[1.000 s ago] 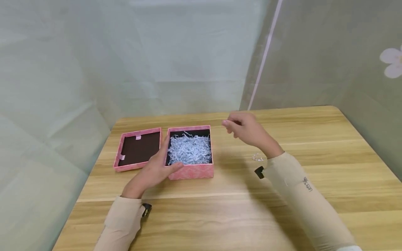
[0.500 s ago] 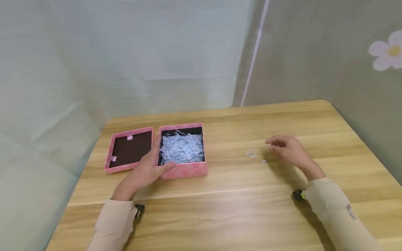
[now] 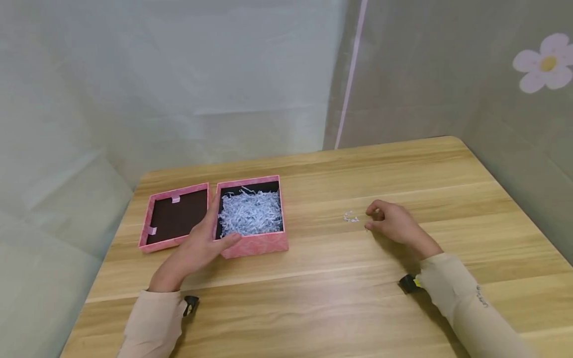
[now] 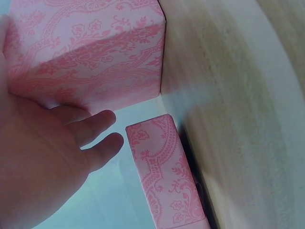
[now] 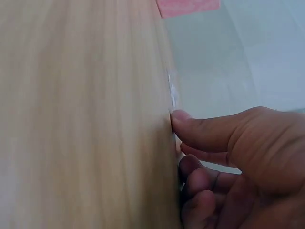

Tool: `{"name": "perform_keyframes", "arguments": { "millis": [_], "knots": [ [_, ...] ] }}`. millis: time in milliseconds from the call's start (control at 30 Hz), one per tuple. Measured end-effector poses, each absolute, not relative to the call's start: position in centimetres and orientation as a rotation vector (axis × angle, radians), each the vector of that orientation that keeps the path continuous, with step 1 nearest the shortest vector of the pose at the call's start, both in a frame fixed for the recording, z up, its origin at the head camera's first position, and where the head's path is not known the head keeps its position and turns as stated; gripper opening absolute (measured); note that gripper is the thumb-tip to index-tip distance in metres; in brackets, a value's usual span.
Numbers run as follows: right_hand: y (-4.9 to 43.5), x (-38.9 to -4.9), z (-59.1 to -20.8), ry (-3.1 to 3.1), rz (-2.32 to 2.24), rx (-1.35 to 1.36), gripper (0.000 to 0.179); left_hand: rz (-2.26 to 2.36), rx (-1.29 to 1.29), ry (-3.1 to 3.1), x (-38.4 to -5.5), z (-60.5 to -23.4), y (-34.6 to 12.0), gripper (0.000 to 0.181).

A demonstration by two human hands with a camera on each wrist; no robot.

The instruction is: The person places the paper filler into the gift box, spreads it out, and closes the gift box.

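Note:
A pink patterned box stands uncovered at the left, filled with pale blue shredded paper. My left hand rests against its near left corner, fingers stretched along the left side and thumb lying along the front rim. In the left wrist view the other fingers spread loosely below the box wall. Low over the table, my right hand has thumb and index finger parted around a tiny paper scrap. In the right wrist view the thumb tip meets the tabletop.
The box's pink lid lies inside-up left of the box, showing a dark lining and ribbon tabs. A few paper shreds lie on the wooden table just left of my right fingers. Fabric walls stand behind the table.
My right hand has come from beside the box, out to the right and down to the tabletop by the scraps. My left hand stays at the box. The head view has turned slightly right.

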State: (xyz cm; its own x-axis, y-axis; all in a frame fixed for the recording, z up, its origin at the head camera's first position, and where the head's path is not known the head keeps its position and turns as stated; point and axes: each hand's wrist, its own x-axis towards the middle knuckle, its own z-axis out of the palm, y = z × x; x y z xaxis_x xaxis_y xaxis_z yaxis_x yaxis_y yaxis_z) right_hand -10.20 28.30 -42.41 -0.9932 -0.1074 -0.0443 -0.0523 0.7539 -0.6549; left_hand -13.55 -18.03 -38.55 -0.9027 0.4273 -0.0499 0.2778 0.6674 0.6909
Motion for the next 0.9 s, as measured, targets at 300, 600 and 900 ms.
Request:
{"name": "perform_keyframes", "arguments": {
  "millis": [300,600,900],
  "knots": [
    [26.0,-11.7,-42.6,2.915,-0.995,-0.256,0.034,1.058,0.600,2.687,-13.6,-38.7,-18.1,0.113],
    [24.1,-12.4,-42.5,3.029,-0.960,-0.370,0.008,1.060,0.578,2.687,-13.5,-38.6,-18.2,0.113],
    [23.7,-12.3,-42.6,2.990,-0.896,-0.295,0.018,1.068,0.608,2.688,-13.6,-38.7,-18.1,0.113]
  ]
}}
